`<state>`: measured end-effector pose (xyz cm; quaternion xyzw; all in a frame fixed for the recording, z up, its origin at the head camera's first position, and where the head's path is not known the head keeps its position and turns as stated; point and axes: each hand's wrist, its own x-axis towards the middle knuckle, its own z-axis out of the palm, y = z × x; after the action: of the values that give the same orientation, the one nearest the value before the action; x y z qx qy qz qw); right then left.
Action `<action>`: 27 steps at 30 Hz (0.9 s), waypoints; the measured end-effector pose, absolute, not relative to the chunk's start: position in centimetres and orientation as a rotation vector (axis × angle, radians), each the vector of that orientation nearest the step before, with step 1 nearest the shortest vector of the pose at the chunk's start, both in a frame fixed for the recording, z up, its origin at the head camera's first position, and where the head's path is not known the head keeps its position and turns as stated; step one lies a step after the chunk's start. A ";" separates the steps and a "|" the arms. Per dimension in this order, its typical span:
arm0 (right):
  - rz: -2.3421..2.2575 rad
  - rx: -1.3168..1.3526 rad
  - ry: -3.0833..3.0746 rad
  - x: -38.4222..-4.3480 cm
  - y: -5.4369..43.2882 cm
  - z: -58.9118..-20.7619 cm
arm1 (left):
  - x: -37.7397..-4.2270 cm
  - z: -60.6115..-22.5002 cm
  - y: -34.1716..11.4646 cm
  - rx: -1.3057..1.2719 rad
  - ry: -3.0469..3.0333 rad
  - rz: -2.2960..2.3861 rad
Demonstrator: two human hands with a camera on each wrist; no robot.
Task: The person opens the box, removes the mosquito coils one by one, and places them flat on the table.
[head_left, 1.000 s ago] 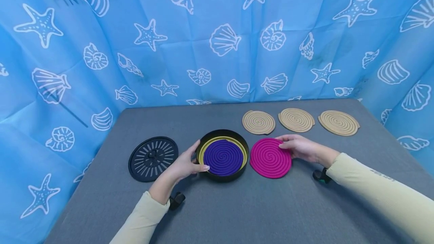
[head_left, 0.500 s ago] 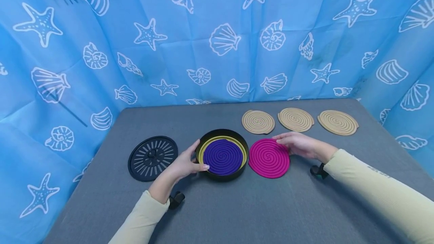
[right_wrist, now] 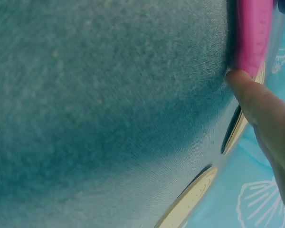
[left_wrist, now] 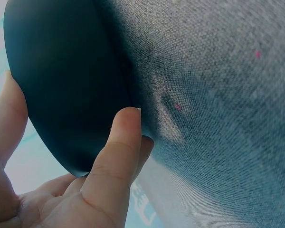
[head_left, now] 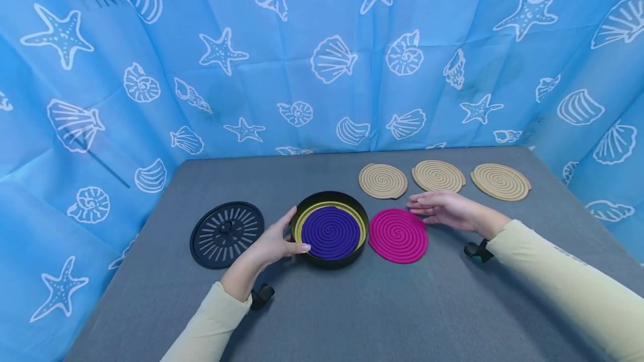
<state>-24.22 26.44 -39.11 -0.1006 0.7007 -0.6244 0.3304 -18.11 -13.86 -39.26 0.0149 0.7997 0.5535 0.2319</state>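
Observation:
My left hand grips the left side of a round black tin, thumb by the front of its rim. In the left wrist view the fingers lie along the tin's dark wall. A yellow ring lines the tin, with a dark blue spiral coil inside. Beside the tin, a magenta spiral coil lies on the table. My right hand is at its upper right edge, fingers loosely extended; the right wrist view shows a fingertip at the magenta coil, contact unclear.
A black slotted lid lies left of the tin. Three beige spiral coils line the back right: one, a second and a third. Behind the grey table hangs a blue seashell-print curtain.
My right hand has released the magenta coil and drawn slightly away from it. The coil has shifted a little left, up to the tin. My left hand has stayed put.

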 end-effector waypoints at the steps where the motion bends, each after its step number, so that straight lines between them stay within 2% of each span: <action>1: -1.637 -0.261 1.829 -24.2 26.5 -39.1 | -18.1 -39.2 -13.9 0.040 2.197 1.522; 14: -1.733 -0.302 1.759 -23.0 26.7 -38.2 | -18.2 -39.4 -13.8 0.021 2.199 1.531; 27: -1.852 -0.340 1.653 -21.4 23.3 -35.2 | -18.2 -39.5 -13.7 0.015 2.207 1.530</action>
<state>-21.45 23.26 -35.23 -0.1288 0.6268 -0.7020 0.3126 -18.19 -13.75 -39.51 0.0053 0.8007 0.5548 0.2260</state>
